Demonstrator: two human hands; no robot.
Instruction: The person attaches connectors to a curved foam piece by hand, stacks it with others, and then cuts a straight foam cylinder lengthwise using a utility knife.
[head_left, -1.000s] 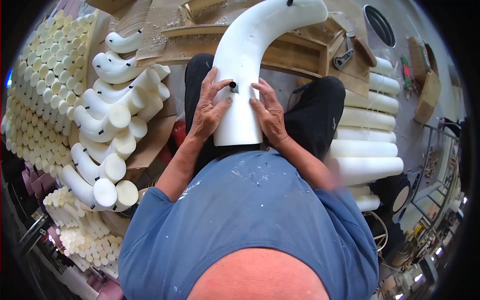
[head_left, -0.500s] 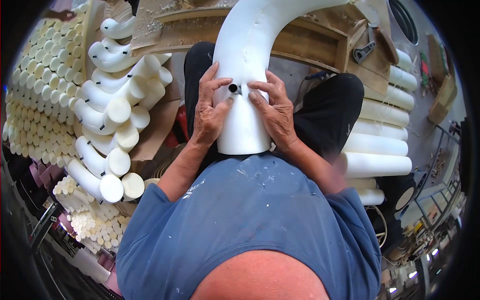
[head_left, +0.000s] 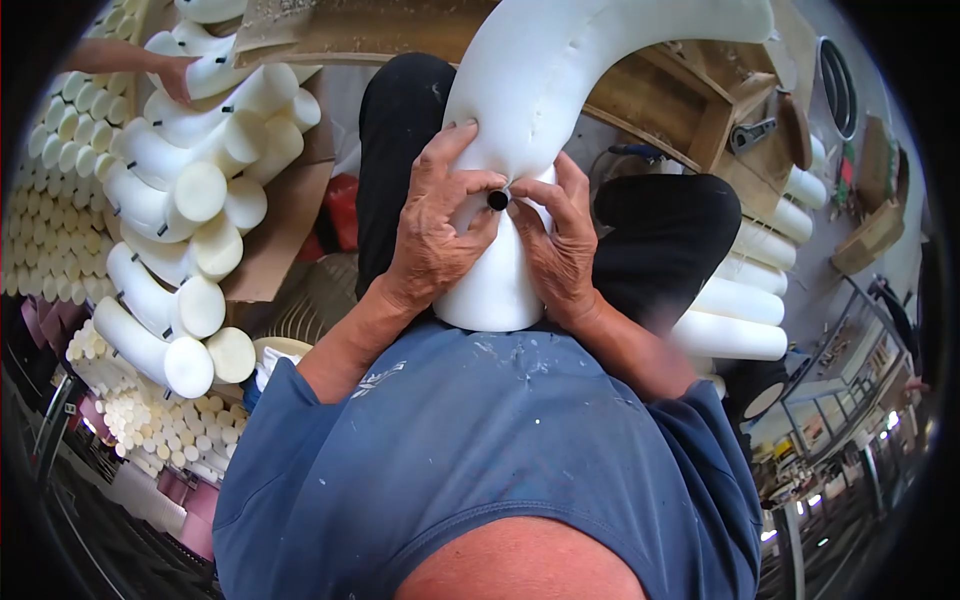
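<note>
A thick, curved white tube-like piece (head_left: 530, 100) rests between my knees, its flat end against my shirt. A puckered seam line runs along its upper face. Midway down the piece a short black tube (head_left: 498, 200) pokes out. My left hand (head_left: 440, 220) curls in from the left, thumb and index finger closed beside the black tube at the pinched white surface. From the right, my right hand (head_left: 560, 235) also has thumb and index finger drawn together at the same spot. The fingertips hide what exactly is pinched there.
Several similar curved white pieces with black tubes (head_left: 150, 215) are piled at left, where another person's hand (head_left: 178, 78) touches one. Wooden frames (head_left: 660, 100) lie ahead. A plier-like tool (head_left: 752, 135) sits at upper right, above stacked white cylinders (head_left: 740, 300).
My fingers have closed in around the black tube from both sides. The view has shifted, and the curved piece appears lower and farther right. Another person's hand has reached onto the left pile.
</note>
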